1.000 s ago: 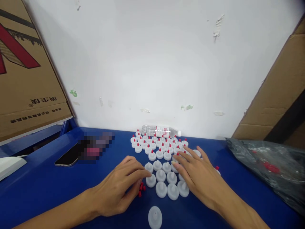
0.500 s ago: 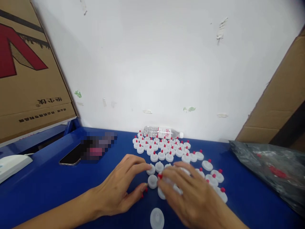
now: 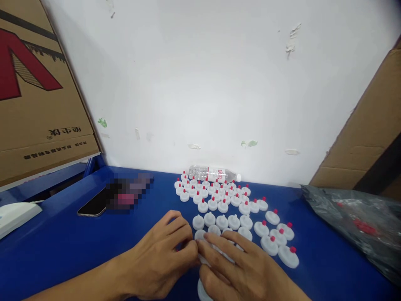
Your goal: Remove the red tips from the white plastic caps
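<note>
My left hand (image 3: 164, 253) is closed, thumb and fingers pinched together over the blue table. Its fingertips meet those of my right hand (image 3: 239, 265), which is curled over the near white caps. Whatever lies between the fingertips is hidden. Uncovered white round caps with small bare nozzles, such as this white cap (image 3: 222, 222), stand in rows just beyond my hands. A white cap (image 3: 204, 290) at the front edge is partly covered by my right hand. A bit of red shows beside my left thumb. Farther back stand several white caps with red tips (image 3: 212, 203).
A clear plastic bottle (image 3: 208, 173) lies against the white wall. To the left are a phone (image 3: 94, 204), a white device (image 3: 19, 217) and a cardboard box (image 3: 46, 113). A grey plastic bag (image 3: 354, 225) with red pieces lies at the right.
My right hand has moved down and left to meet my left hand, and a red tip seen at its fingers is now hidden. My left hand has closed into a pinch.
</note>
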`<state>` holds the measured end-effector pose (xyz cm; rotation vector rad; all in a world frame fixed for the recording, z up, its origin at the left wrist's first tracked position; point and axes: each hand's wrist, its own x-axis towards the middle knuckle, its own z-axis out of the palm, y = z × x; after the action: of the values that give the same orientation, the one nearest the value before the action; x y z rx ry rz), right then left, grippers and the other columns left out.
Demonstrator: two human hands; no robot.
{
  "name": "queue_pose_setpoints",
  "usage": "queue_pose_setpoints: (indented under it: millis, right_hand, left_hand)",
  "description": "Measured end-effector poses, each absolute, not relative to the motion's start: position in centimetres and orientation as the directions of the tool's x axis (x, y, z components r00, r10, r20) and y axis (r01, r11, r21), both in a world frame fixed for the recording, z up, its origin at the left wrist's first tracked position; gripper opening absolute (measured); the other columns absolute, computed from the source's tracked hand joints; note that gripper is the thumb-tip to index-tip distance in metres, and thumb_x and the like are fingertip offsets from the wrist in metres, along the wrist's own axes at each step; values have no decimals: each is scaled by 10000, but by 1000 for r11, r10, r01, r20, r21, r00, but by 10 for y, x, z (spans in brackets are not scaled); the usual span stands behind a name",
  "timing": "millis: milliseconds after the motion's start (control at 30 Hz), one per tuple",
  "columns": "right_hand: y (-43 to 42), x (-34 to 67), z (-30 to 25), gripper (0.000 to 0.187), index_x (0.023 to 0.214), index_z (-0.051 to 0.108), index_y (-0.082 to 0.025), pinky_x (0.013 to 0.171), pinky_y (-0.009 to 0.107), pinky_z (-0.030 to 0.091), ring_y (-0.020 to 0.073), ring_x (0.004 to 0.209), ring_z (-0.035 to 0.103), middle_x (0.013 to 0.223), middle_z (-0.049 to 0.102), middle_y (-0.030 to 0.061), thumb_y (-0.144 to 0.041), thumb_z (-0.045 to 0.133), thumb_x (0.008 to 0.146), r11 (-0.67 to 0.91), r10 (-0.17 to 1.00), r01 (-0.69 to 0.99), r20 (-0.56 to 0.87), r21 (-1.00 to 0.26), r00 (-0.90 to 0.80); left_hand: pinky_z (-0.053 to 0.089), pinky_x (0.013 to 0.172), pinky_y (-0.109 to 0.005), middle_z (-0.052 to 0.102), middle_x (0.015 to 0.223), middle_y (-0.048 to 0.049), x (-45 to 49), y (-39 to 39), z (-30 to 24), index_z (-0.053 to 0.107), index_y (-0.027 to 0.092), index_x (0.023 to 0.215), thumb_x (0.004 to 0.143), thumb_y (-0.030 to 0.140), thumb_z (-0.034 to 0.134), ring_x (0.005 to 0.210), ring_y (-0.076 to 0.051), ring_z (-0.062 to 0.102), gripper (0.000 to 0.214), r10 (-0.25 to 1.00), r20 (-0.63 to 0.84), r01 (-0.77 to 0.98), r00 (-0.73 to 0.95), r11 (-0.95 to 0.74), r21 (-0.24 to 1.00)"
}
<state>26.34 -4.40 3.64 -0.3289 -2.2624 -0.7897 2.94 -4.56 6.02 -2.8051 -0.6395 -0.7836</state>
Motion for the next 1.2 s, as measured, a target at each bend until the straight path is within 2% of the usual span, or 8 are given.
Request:
queue_pose_setpoints:
  millis: [133, 267, 400, 467, 567, 700, 900, 1200]
  right_hand:
    - [-41, 261, 40, 205, 956, 716, -247, 949, 334, 531, 178, 1104, 685, 1117, 790, -10, -152, 553, 1036, 797, -22, 419, 714, 435, -700]
    - [-26, 289, 50, 311, 1021, 714, -199, 958, 361, 504, 190, 1118, 707, 1121, 798, 11, -91, 426, 1066, 778, 89, 498, 718, 383, -691]
    - [-7, 323, 55, 191, 1190, 669, -196, 926, 393, 501, 218, 1065, 720, 1183, 773, 63, -158, 530, 1065, 708, 334, 678, 753, 197, -567]
    - [-2, 328, 53, 242, 1296, 633, -197, 944, 420, 501, 242, 1087, 707, 1237, 743, 96, -248, 538, 1080, 658, 429, 745, 759, 109, -490]
    - [-1, 326, 45, 326, 1391, 594, -222, 1041, 486, 458, 269, 1194, 674, 1327, 711, 94, -310, 447, 1113, 618, 515, 783, 718, 68, -469]
    - [0, 324, 34, 380, 1387, 628, -232, 1159, 577, 361, 279, 1277, 651, 1342, 725, 69, -339, 365, 1134, 577, 616, 814, 619, 67, -487]
    - [2, 331, 26, 449, 1381, 669, -256, 1185, 681, 333, 325, 1404, 558, 1390, 704, 57, -405, 331, 1126, 545, 714, 836, 489, 62, -501]
    - [1, 330, 32, 469, 1424, 635, -306, 1235, 688, 264, 299, 1459, 499, 1449, 663, 4, -438, 292, 1133, 549, 786, 835, 372, -50, -494]
  left_hand:
    - [400, 748, -359, 529, 759, 4, 29, -50, 61, 381, 216, 830, 977, 92, 395, 744, -189, 471, 193, 446, 528, 413, 723, -891, 187]
    - [379, 718, -360, 462, 697, 19, 23, -49, 65, 316, 216, 786, 1028, 69, 300, 697, -173, 458, 284, 554, 576, 420, 601, -832, 362]
    - [343, 679, -374, 459, 657, 18, 22, -45, 66, 361, 215, 777, 942, 31, 402, 668, -177, 414, 251, 465, 623, 420, 629, -878, 230]
    - [356, 679, -373, 514, 677, 5, 25, -44, 64, 425, 213, 802, 902, 37, 443, 691, -188, 442, 203, 442, 601, 419, 666, -888, 189]
    - [399, 706, -366, 582, 775, -26, 29, -45, 61, 499, 204, 852, 894, 72, 462, 764, -206, 498, 144, 526, 525, 472, 669, -847, 246]
    - [433, 749, -354, 580, 852, -32, 29, -41, 56, 520, 197, 873, 888, 87, 489, 817, -203, 511, 115, 613, 450, 536, 650, -789, 301]
    - [440, 838, -406, 592, 938, -62, 28, -32, 51, 559, 182, 878, 962, 114, 473, 921, -238, 513, 139, 697, 329, 654, 638, -715, 247]
    - [433, 821, -420, 593, 925, -65, 26, -29, 44, 568, 182, 832, 1015, 130, 433, 907, -242, 514, 234, 758, 192, 727, 624, -653, 214]
